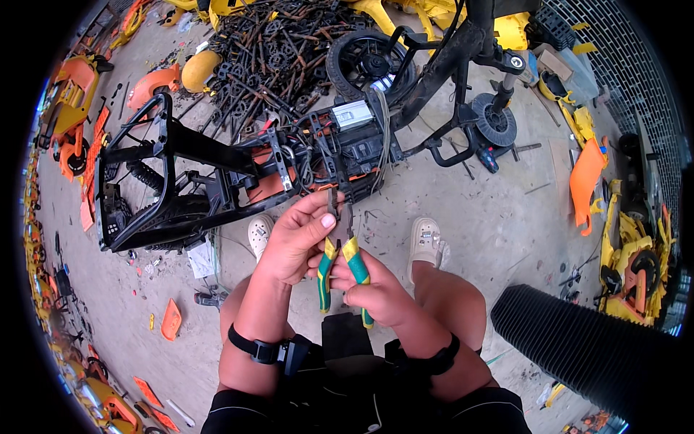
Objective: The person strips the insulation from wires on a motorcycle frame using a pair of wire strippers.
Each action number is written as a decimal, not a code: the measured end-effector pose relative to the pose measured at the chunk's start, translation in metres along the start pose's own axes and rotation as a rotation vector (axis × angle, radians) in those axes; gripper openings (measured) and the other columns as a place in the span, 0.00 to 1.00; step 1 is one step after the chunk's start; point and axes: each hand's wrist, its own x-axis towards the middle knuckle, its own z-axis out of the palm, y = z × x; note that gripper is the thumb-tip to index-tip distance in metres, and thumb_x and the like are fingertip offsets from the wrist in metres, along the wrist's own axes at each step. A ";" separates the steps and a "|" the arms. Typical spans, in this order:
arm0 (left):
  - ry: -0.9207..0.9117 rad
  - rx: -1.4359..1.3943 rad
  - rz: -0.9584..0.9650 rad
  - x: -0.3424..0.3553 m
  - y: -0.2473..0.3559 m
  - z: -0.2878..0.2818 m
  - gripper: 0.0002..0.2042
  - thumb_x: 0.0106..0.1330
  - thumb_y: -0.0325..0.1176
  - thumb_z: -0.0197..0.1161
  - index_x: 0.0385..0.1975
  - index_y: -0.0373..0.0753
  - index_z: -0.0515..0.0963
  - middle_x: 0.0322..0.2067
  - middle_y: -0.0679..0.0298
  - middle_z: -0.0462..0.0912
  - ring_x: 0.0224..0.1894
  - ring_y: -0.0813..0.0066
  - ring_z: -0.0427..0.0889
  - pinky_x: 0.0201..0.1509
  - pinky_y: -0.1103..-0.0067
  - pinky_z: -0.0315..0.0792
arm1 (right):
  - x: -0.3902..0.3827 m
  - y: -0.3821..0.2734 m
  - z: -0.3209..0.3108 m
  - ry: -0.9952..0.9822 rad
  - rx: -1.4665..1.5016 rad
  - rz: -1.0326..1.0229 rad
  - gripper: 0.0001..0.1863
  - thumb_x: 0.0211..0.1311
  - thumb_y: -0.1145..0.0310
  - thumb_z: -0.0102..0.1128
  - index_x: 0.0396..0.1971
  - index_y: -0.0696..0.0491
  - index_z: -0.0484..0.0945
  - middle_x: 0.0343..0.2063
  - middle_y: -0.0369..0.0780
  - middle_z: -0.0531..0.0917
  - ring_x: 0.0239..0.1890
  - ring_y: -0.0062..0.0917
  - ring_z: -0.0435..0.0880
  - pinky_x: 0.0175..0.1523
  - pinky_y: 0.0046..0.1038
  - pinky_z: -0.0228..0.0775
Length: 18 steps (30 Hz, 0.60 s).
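Pliers held in both hands beside a stripped scooter frame [206, 150]. The right hand [379, 291] closes around the green-and-yellow handles of the pliers [355, 262]; the left hand [298, 242] pinches the metal near their parted jaws. A sudden squeeze on the handles could nip the left fingertips; a loosened right grip could drop the pliers; a forward slip could snag the exposed cables [384, 123].

I have the left hand [295, 244] up in a pinch, with the right hand [379, 293] curled just beside it and lower; out there, both bare forearms [254, 315] slant inward.
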 end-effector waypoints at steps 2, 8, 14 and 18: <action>0.001 0.003 -0.002 0.000 0.001 0.000 0.16 0.71 0.30 0.63 0.57 0.36 0.74 0.35 0.67 0.81 0.15 0.89 0.69 0.11 0.89 0.54 | 0.000 -0.003 0.000 -0.001 -0.034 0.024 0.41 0.47 0.82 0.46 0.69 0.62 0.56 0.62 0.49 0.71 0.67 0.41 0.72 0.71 0.43 0.61; 0.002 0.038 -0.004 0.003 0.001 0.002 0.16 0.71 0.31 0.62 0.56 0.36 0.75 0.32 0.66 0.81 0.14 0.89 0.68 0.11 0.88 0.54 | 0.001 -0.002 -0.001 0.014 -0.047 0.013 0.41 0.47 0.82 0.46 0.69 0.62 0.56 0.62 0.50 0.71 0.67 0.40 0.72 0.71 0.42 0.61; 0.000 0.013 -0.021 0.004 0.001 0.000 0.15 0.72 0.31 0.62 0.56 0.36 0.75 0.32 0.65 0.82 0.14 0.86 0.70 0.11 0.87 0.58 | 0.004 -0.001 0.000 0.049 -0.090 0.005 0.40 0.49 0.82 0.46 0.69 0.60 0.56 0.60 0.48 0.72 0.64 0.37 0.74 0.69 0.40 0.65; -0.019 -0.029 -0.001 0.005 -0.001 -0.004 0.19 0.71 0.31 0.62 0.59 0.35 0.74 0.36 0.62 0.83 0.23 0.81 0.78 0.17 0.86 0.66 | 0.003 0.003 0.001 0.105 -0.160 -0.011 0.35 0.54 0.82 0.50 0.66 0.57 0.59 0.54 0.43 0.74 0.58 0.32 0.77 0.62 0.36 0.71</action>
